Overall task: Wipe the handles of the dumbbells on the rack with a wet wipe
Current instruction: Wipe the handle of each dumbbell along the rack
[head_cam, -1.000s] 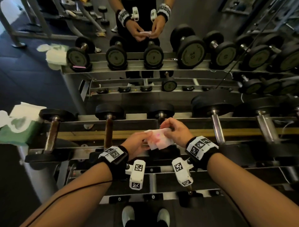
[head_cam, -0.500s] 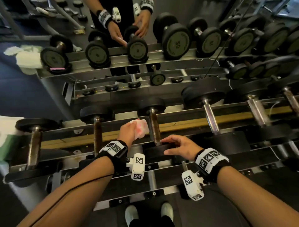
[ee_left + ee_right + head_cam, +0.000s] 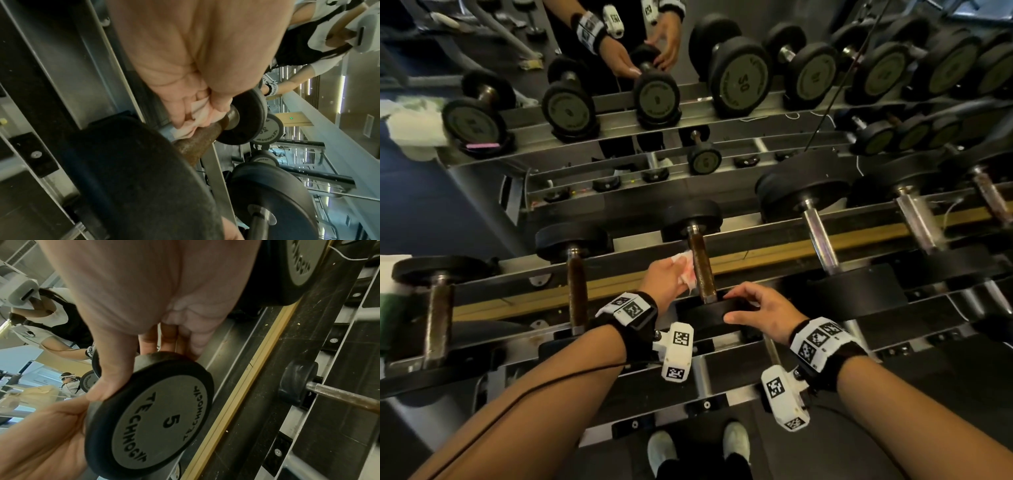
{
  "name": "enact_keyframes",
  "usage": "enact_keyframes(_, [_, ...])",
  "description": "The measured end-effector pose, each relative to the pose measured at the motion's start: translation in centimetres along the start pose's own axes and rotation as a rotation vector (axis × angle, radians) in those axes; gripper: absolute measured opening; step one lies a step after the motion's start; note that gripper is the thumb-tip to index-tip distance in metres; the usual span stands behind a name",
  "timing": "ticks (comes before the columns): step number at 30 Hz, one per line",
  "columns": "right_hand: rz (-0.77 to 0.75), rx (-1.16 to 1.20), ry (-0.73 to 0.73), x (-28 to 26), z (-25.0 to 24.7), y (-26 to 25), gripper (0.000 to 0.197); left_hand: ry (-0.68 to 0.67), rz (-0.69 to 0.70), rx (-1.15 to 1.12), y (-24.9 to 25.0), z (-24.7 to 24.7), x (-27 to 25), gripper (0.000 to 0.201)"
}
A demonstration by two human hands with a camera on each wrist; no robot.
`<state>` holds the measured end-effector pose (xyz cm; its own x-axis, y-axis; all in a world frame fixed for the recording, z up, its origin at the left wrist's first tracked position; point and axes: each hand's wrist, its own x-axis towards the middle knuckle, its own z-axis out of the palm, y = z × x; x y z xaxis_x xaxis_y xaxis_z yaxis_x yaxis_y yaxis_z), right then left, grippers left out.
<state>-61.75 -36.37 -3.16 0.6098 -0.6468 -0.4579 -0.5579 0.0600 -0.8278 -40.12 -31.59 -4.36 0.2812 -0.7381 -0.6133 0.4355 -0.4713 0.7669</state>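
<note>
Left fingers (image 3: 177,113): curled round the wet wipe (image 3: 198,112), thumb clamping it bunched against the rusty handle (image 3: 195,141).
Wet wipe: on the handle's 9 o'clock side, touching it mid-length, inside the left hand (image 3: 664,279).
Right fingers (image 3: 167,337): hooked over the near head (image 3: 156,421) marked 5, thumb on its rim.
Right hand (image 3: 763,308): at 4 o'clock from the left.
Rack (image 3: 763,241): neighbouring dumbbells (image 3: 577,284) at 9 and 3 o'clock.

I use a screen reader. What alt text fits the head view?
The left hand presses a wet wipe against a rusty dumbbell handle on the rack, while the right hand grips that dumbbell's near end weight.
</note>
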Motion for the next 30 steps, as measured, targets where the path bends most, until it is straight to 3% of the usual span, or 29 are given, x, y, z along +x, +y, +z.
enact_keyframes(5, [0.027, -0.044, -0.031, 0.0, -0.3, -0.9, 0.030, -0.008, -0.079, -0.078, -0.2, -1.8, -0.1, 0.020])
enact_keyframes(10, [0.013, -0.041, -0.033, 0.1, -0.3, -0.8, 0.028, 0.080, 0.013, -0.107, 0.1, -2.9, 0.7, 0.026])
enact_keyframes(20, [0.016, 0.000, -0.016, 0.1, -0.2, -0.2, 0.027, -0.042, -0.017, -0.022, 1.2, 0.5, -0.2, 0.032])
enact_keyframes(26, [0.013, -0.032, -0.022, 0.2, -0.2, -0.3, 0.025, -0.075, -0.085, 0.120, 0.3, -0.1, -2.0, 0.033])
enact_keyframes(30, [0.010, -0.035, -0.020, 0.2, -0.3, -0.1, 0.026, -0.177, -0.154, 0.214, 1.0, -1.9, -2.3, 0.029])
